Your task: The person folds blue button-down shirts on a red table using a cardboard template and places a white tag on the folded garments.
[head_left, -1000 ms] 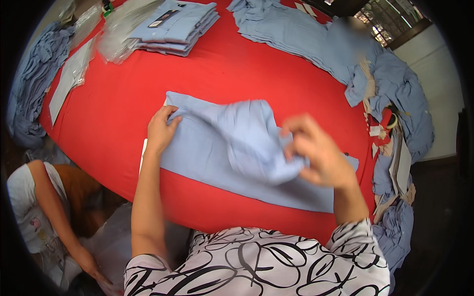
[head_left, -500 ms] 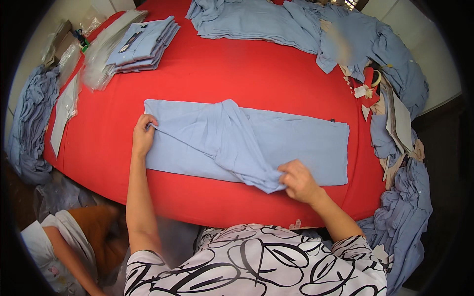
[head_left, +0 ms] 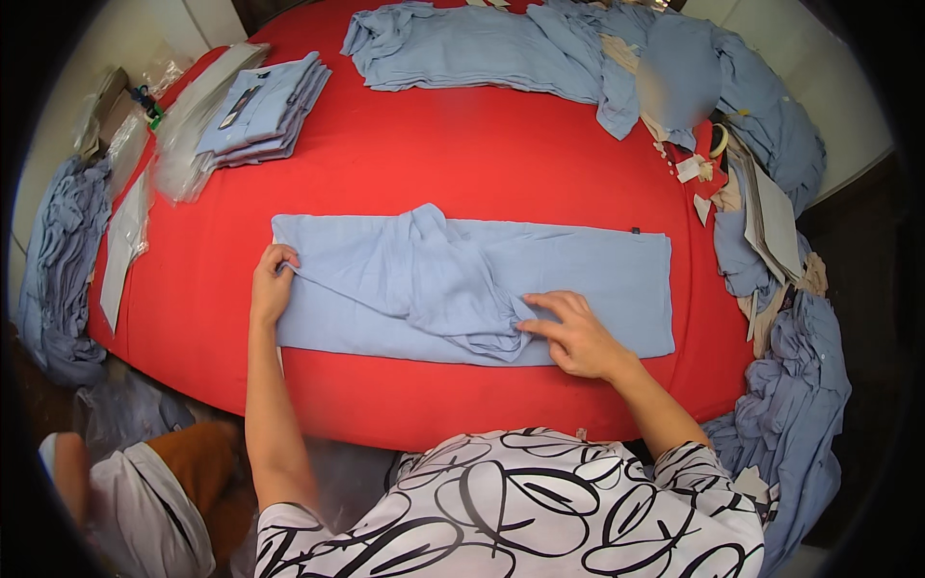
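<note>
A light blue shirt (head_left: 597,289) lies across the red table, folded into a long strip. Its sleeve is laid loosely over the left and middle part, bunched in wrinkles. At the strip's left end my left hand (head_left: 273,279) is closed, pinching the cloth edge between thumb and fingers. My right hand (head_left: 578,337) rests at the sleeve's bunched end near the front edge. Its fingers are spread, with the fingertips touching the cloth and nothing gripped.
Folded blue shirts (head_left: 265,106) are stacked at the back left beside clear plastic bags (head_left: 198,116). More blue garments (head_left: 472,48) lie along the back and right. Grey-white sheets (head_left: 771,217) sit at the right edge. At lower left, a person (head_left: 145,501) is partly visible.
My right hand has let go of the sleeve end and its fingers have spread. That end now lies flatter on the strip. My left hand still pinches the left edge.
</note>
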Motion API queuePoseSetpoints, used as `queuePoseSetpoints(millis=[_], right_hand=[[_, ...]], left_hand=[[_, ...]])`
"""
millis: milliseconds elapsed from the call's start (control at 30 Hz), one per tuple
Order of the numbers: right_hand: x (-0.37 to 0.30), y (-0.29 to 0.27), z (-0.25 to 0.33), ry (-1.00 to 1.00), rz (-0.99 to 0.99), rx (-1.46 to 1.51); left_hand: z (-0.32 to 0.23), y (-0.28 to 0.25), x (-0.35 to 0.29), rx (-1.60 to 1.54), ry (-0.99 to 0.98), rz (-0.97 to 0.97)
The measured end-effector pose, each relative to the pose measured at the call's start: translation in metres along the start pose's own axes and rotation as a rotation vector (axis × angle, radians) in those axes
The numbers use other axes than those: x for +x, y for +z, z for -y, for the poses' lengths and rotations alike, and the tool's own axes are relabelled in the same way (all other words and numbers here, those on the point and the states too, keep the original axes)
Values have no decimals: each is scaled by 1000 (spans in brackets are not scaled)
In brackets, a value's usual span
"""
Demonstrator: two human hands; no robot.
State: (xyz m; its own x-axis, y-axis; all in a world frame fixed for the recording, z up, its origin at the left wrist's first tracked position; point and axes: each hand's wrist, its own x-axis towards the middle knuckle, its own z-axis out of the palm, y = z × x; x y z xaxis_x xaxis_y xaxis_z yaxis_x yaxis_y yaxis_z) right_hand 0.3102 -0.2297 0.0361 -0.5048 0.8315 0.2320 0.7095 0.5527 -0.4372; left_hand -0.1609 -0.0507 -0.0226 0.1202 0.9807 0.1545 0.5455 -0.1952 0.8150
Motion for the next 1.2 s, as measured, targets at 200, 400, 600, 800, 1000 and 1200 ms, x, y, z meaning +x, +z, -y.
queuePoseSetpoints(millis=[200, 400, 600, 800, 1000, 1200], right_hand=[[-59, -16, -57, 759, -359, -165], [-119, -24, -75, 1340, -400, -392], [-129, -19, -87, 1356, -450, -186], [-33, -73, -33, 858, -517, 135], [64, 17, 44, 376, -96, 208], [28, 17, 8, 717, -243, 340]], left_hand=[[-69, 23, -18, 475, 187, -162], [-170, 146, -61, 311, 577, 153], [-158, 191, -70, 481, 533, 274], [-145, 185, -72, 333, 592, 55], [-137, 180, -82, -7, 324, -50], [-154, 153, -81, -184, 168, -190]])
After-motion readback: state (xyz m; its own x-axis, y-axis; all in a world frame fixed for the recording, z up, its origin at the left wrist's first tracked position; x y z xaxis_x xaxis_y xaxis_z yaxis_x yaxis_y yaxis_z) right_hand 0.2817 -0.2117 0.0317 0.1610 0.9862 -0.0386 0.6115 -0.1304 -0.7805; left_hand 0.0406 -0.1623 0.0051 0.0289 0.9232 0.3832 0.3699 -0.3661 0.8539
